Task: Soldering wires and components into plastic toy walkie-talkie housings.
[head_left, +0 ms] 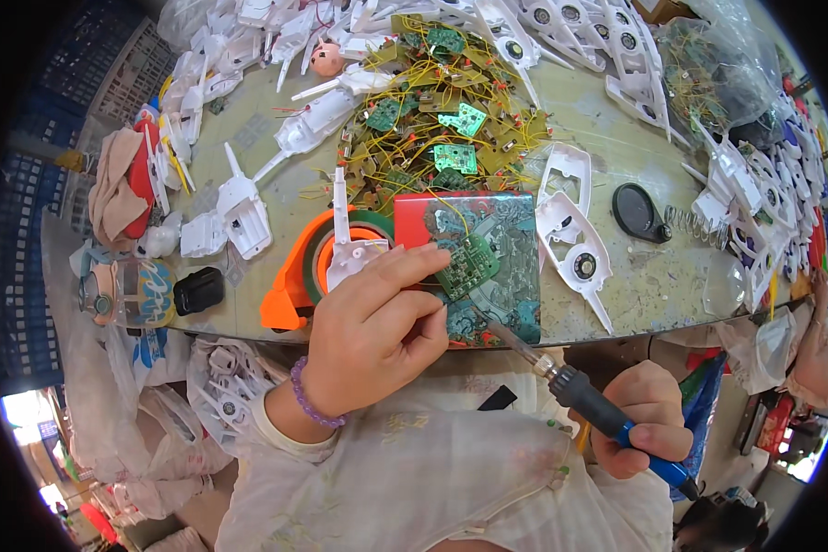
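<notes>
My left hand [373, 336], a purple bead bracelet at its wrist, pinches the left edge of a small green circuit board [474, 267]. The board is tilted over a red box or book [414, 219] whose top is worn and patterned in grey-green. In my right hand [642, 419] is a soldering iron [587, 397] with a blue and black handle. Its tip points up and left, close to the lower edge of the board; whether it touches cannot be made out. A yellow wire runs up from the board.
Just left stands an orange tape dispenser [290, 290] with a white plastic part [340, 244] on it. Behind lies a heap of wired circuit boards [432, 120]. White shell halves [575, 248], a black oval lid [641, 212], a metal spring [695, 224] and a jar [124, 293] lie around.
</notes>
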`<state>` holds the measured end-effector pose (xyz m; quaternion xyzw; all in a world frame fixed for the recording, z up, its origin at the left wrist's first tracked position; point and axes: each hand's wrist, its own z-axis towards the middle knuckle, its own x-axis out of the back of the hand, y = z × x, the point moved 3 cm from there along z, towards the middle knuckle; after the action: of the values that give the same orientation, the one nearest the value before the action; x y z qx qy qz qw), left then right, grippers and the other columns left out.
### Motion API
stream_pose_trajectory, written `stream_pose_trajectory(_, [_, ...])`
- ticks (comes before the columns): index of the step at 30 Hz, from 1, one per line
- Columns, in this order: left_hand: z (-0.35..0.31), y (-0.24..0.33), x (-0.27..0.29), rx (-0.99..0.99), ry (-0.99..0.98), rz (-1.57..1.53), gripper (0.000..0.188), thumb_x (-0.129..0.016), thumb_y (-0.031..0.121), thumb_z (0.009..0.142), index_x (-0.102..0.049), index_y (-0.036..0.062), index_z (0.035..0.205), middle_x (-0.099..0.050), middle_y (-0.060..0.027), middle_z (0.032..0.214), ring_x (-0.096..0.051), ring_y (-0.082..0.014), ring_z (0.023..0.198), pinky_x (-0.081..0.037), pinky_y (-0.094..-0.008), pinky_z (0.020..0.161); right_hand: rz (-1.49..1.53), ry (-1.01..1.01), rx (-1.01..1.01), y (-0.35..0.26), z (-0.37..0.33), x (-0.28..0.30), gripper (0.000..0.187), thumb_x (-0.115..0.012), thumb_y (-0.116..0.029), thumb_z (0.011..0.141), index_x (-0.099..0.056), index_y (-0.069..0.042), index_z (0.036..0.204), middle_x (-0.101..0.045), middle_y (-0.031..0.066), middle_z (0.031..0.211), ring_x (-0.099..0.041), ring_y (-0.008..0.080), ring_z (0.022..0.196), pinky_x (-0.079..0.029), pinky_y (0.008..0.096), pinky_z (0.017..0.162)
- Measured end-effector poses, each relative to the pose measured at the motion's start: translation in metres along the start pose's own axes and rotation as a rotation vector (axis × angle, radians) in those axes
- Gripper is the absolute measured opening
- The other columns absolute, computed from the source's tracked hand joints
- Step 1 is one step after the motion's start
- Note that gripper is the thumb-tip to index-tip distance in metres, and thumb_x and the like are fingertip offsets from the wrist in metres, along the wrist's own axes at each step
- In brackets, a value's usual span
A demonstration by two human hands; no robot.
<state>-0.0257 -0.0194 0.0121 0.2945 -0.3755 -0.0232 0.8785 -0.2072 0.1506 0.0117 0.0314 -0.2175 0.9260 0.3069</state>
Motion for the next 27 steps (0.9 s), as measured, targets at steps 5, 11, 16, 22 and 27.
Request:
stream_pose_trajectory(5, [0.001,0.0,-0.001,-0.001,0.016,-0.004,0.013,-0.069,-0.002,0.066,-0.058,0.0016,0.073,-0.066,-0.0108,0.105,-0.066,-0.0292,0.091,-0.055,-0.0382,0.079,0.007,0.021,0.023,0.004,0.0,-0.005,0.029,-0.048,-0.036,0.096,-0.042,-0.008,0.093,-0.053,0.0019,0.061,-0.048,0.0131,0.042,-0.033,0.0274,0.038])
stream_pose_trajectory(11, [-0.002,0.0,0.0,-0.011,0.031,0.004,0.014,-0.069,-0.002,0.065,-0.057,0.0014,0.072,-0.066,-0.0108,0.105,-0.066,-0.0285,0.091,-0.055,-0.0374,0.078,0.032,0.032,0.066,0.008,-0.001,-0.012,0.031,-0.05,-0.037,0.095,-0.043,-0.008,0.092,-0.051,0.0018,0.06,-0.045,0.0132,0.043,-0.032,0.0281,0.038])
stream_pose_trajectory(16, [0.0,0.001,-0.001,0.004,0.01,-0.005,0.014,-0.068,-0.003,0.065,-0.056,0.0012,0.071,-0.065,-0.0108,0.106,-0.066,-0.0289,0.093,-0.055,-0.0397,0.081,0.017,0.002,0.072,0.009,-0.001,-0.013,0.032,-0.051,-0.038,0.095,-0.043,-0.008,0.093,-0.05,0.0019,0.06,-0.045,0.0137,0.044,-0.031,0.028,0.037])
stream_pose_trajectory(22, [0.001,0.004,-0.001,0.016,0.006,0.014,0.014,-0.068,-0.002,0.065,-0.056,0.0009,0.071,-0.064,-0.0109,0.105,-0.066,-0.0289,0.092,-0.054,-0.0423,0.085,0.068,0.024,0.075,0.009,-0.001,-0.013,0.036,-0.065,-0.037,0.088,-0.049,-0.005,0.093,-0.053,0.0029,0.062,-0.051,0.0143,0.046,-0.037,0.0259,0.037])
stream_pose_trajectory(27, [0.002,0.005,-0.001,0.023,0.002,0.018,0.013,-0.068,-0.002,0.065,-0.056,0.001,0.07,-0.065,-0.0111,0.105,-0.065,-0.029,0.09,-0.054,-0.0427,0.087,0.05,0.037,0.067,0.009,-0.003,-0.014,0.036,-0.065,-0.037,0.088,-0.049,-0.005,0.093,-0.054,0.0033,0.062,-0.051,0.0147,0.046,-0.038,0.0262,0.038])
